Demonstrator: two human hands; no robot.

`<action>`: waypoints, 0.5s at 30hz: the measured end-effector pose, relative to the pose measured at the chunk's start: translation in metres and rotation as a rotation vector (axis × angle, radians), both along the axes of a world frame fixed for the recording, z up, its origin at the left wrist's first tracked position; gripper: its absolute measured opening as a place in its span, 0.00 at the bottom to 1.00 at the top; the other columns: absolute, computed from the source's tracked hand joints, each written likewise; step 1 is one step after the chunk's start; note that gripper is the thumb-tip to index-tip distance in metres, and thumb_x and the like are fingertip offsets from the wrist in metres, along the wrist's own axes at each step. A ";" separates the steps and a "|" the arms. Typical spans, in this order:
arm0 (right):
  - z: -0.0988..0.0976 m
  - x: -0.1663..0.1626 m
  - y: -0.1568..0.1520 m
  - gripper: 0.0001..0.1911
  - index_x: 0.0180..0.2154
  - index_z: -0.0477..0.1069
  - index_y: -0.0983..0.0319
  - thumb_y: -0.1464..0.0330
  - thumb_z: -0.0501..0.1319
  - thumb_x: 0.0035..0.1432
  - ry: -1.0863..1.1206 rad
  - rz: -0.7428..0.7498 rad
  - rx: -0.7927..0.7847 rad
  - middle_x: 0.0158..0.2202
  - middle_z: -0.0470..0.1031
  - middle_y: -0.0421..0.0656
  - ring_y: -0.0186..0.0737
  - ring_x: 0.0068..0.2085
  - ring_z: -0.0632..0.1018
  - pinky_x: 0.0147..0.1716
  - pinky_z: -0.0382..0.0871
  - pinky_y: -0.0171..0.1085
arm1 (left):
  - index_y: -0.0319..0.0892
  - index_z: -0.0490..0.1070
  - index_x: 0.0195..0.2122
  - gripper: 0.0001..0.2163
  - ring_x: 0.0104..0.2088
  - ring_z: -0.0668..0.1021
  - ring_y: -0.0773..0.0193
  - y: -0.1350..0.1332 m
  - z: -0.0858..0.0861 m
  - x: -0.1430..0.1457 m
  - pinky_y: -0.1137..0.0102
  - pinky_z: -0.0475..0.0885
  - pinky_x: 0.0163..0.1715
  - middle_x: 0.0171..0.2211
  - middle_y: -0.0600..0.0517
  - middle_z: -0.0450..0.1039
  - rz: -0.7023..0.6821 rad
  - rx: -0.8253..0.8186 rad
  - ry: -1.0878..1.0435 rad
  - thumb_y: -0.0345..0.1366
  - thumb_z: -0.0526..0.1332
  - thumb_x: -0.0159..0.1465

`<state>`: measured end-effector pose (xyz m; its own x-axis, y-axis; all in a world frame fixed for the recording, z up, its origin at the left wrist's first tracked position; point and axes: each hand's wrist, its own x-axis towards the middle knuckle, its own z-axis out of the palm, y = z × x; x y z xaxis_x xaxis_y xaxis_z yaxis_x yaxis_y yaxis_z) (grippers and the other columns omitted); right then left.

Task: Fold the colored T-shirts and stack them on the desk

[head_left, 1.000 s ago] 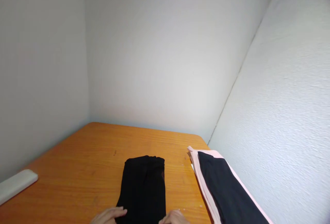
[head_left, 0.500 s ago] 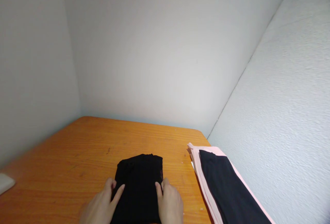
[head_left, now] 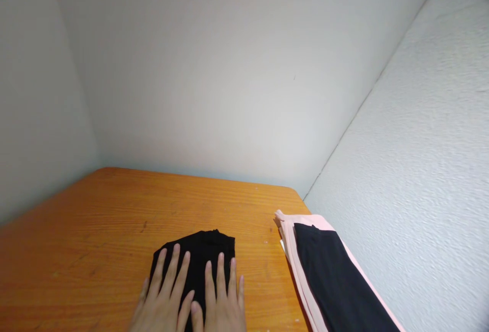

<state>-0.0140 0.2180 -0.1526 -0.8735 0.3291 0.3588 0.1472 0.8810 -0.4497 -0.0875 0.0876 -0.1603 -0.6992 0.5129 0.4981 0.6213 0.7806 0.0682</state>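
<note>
Fingers (head_left: 172,271) of the left hand (head_left: 162,304) and right hand (head_left: 221,306) lie spread flat on soft, folded black cloth (head_left: 202,250), no label readable, atop a grainy orange wooden table (head_left: 95,230).

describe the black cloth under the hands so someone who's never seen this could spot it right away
On the orange wooden table set in the white corner, look near its front edge. The small folded black cloth lies flat there under the left hand and right hand. Unlike the garment stack beside it, it has no pink.
</note>
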 end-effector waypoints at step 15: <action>0.040 0.034 -0.001 0.34 0.67 0.53 0.59 0.56 0.57 0.65 -0.096 0.076 -0.047 0.70 0.42 0.47 0.63 0.68 0.43 0.62 0.49 0.67 | 0.42 0.39 0.70 0.30 0.69 0.46 0.44 -0.006 -0.007 0.008 0.40 0.54 0.63 0.70 0.44 0.44 -0.208 0.198 -0.032 0.39 0.45 0.68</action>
